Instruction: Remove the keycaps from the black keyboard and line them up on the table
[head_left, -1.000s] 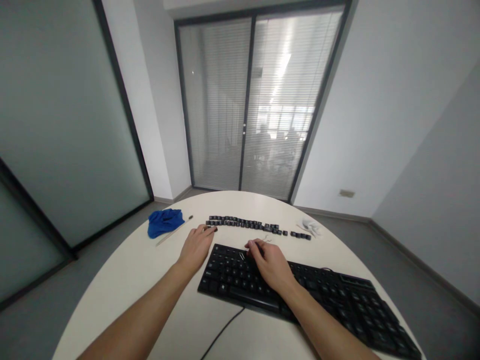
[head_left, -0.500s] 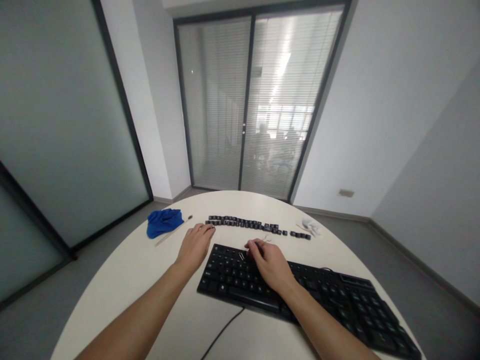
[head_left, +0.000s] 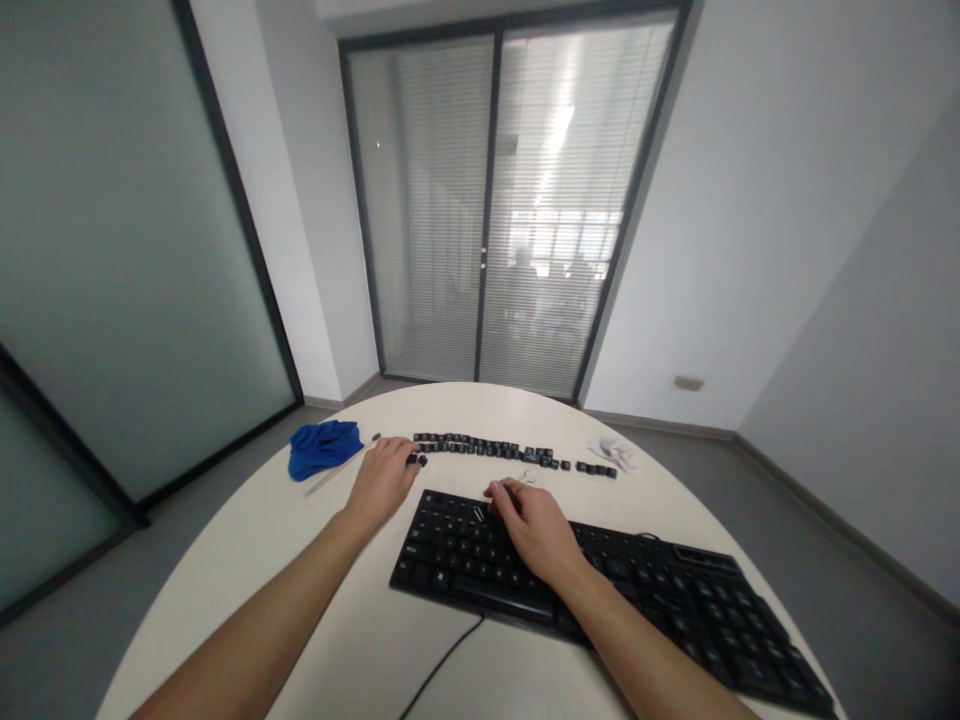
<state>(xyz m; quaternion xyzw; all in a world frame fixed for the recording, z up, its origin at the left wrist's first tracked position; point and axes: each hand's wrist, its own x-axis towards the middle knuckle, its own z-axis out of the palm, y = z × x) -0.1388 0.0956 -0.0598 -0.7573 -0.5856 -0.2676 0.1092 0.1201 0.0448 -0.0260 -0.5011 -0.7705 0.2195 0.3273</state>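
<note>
Left hand (head_left: 381, 476) placed at black keycap (head_left: 422, 461), near keycap rows (head_left: 480, 450); grip cannot be told. Right hand (head_left: 534, 522) curled over keyboard (head_left: 480, 562); whether anything is held, unclear.

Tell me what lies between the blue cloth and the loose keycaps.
Going from the cloth to the keycaps, the head view shows a thin stick, then the left hand, partly covering it.

Glass doors (head_left: 489, 200) with blinds (head_left: 420, 270), white wall (head_left: 787, 220)
</note>
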